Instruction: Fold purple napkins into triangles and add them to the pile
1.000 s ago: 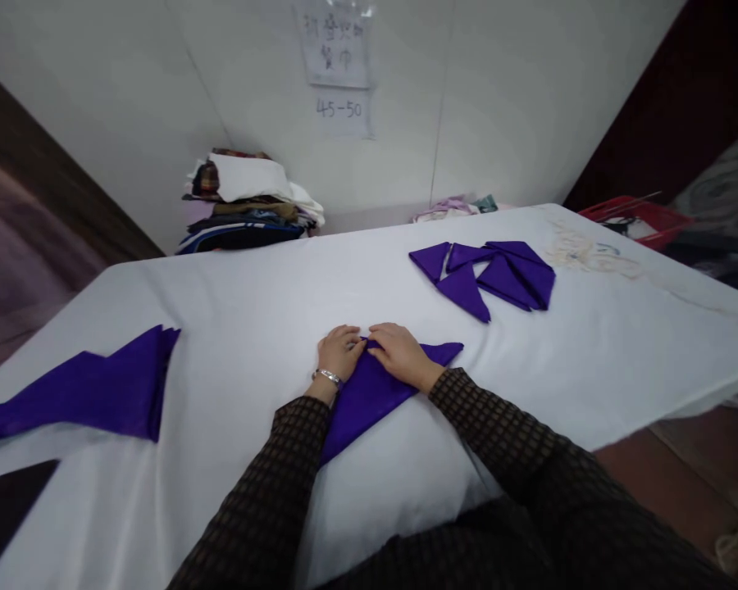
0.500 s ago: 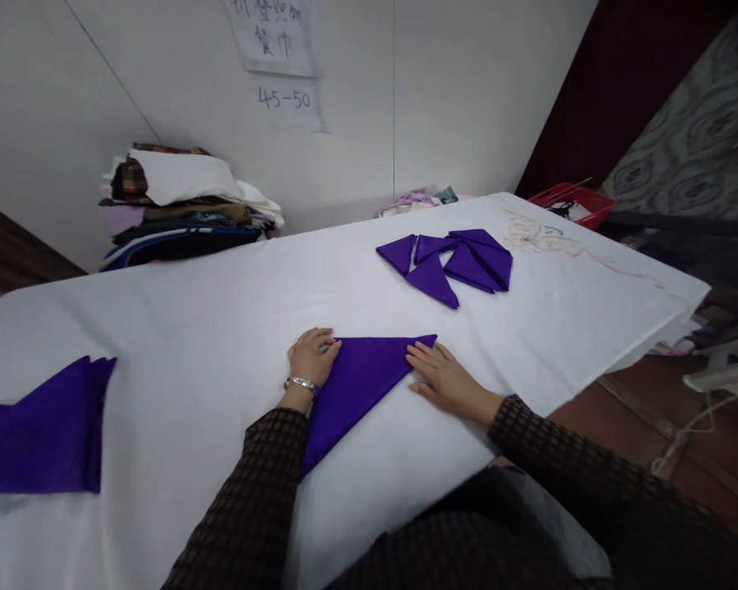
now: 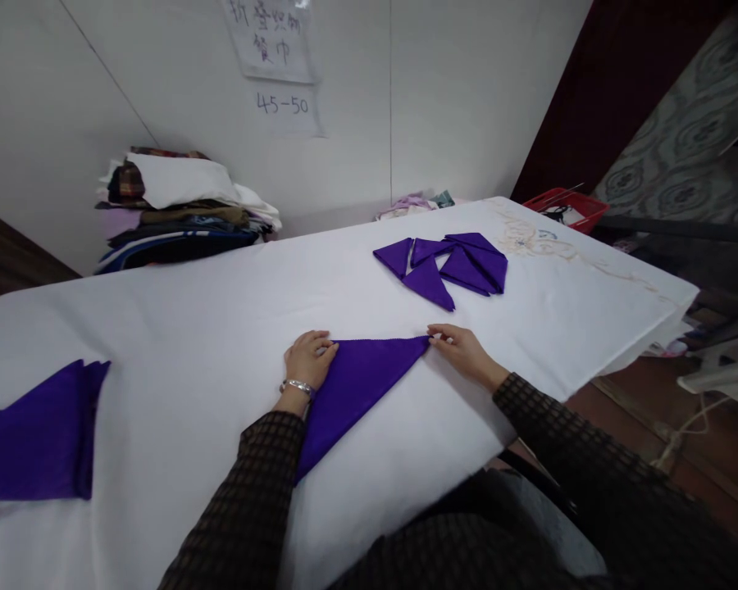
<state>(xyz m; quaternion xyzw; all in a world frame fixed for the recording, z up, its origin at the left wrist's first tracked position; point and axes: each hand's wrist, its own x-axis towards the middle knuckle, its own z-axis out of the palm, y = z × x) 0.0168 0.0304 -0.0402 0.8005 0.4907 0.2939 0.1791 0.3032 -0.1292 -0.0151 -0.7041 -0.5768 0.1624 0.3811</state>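
A purple cloth napkin, folded into a triangle, lies on the white tablecloth in front of me, long point toward my body. At its upper left corner, my left hand, with a silver bracelet on the wrist, is closed on the edge with curled fingers. My right hand pinches the upper right tip between thumb and fingers. Beyond them lie several folded purple napkins in a loose cluster. Off to the left sits a stack of purple napkins, cut by the picture's edge.
Folded clothes are piled at the table's back left against the wall. A red basket stands beyond the far right end. Paper signs hang on the wall. A white stool is at the right, beside the table.
My right hand has gone from lying flat near the right corner to pinching its tip. The left hand stays at the left corner. The view has shifted slightly.
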